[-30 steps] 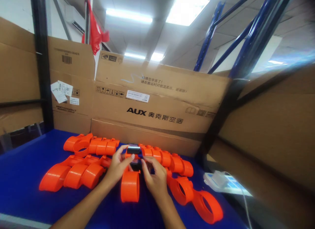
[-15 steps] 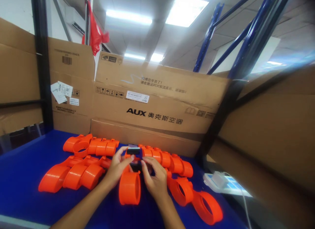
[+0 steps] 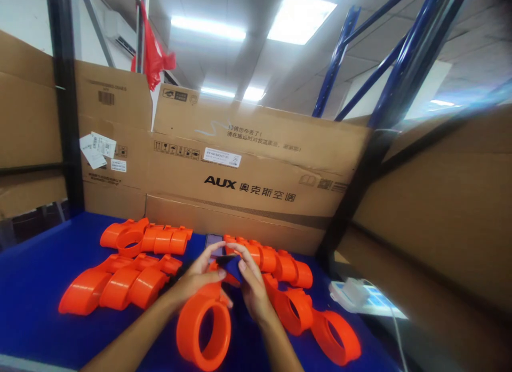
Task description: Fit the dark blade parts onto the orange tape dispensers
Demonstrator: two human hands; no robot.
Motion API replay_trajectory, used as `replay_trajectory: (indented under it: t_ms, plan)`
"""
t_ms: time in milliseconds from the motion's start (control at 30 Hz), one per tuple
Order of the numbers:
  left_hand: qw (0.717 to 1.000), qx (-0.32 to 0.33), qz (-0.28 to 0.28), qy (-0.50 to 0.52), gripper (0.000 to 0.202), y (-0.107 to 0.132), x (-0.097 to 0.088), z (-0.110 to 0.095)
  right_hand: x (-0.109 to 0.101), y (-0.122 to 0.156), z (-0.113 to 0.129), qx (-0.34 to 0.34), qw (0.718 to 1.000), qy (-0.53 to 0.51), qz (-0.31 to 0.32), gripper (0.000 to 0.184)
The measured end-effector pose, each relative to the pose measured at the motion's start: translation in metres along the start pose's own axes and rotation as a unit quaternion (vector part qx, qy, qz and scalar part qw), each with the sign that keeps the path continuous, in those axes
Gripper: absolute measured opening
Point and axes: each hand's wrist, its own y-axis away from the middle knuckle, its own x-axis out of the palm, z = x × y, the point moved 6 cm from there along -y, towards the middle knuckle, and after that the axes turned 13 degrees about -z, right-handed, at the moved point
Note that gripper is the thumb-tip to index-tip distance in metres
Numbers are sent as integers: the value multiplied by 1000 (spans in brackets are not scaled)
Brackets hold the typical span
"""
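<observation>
My left hand [image 3: 195,281] and my right hand [image 3: 251,287] both grip one orange plastic ring-shaped part [image 3: 205,325], lifted off the blue table [image 3: 32,276] with its round opening tilted toward me. My fingers pinch its narrow upper end, where a small dark piece [image 3: 229,262] shows between the fingertips. A dark phone-like object [image 3: 213,240] lies on the table just behind my hands.
Rows of similar orange parts lie at the left [image 3: 120,284], back left [image 3: 148,237] and right [image 3: 304,308]. Large cardboard boxes [image 3: 248,185] wall the back and right side. A white power strip [image 3: 354,293] with a cable sits at the right. Dark rack posts [image 3: 64,110] stand around.
The orange part has been lifted and turned so that its ring opening faces me. My hands have shifted down toward me, uncovering the dark object behind them.
</observation>
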Motion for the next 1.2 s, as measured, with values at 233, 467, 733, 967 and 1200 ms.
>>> replay_trajectory:
  t_ms: [233,467,733,967,1200]
  plan:
    - [999,28,15,-12,62,-3,-1,2,4,-3,-13,42,998,-41,-5,36]
    - [991,85,-46,-89,59,-7,-7,-6,11,-7,-22,30,999,-45,1,34]
    - [988,91,-63,-108,52,-6,-8,-10,11,-11,-24,-1,1000,-2,-11,31]
    - [984,97,-145,-31,50,-4,-22,-25,-10,-5,-12,-63,976,208,-19,27]
    - [981,94,-170,29,54,-10,-38,-29,-1,11,-5,-102,911,366,162,24]
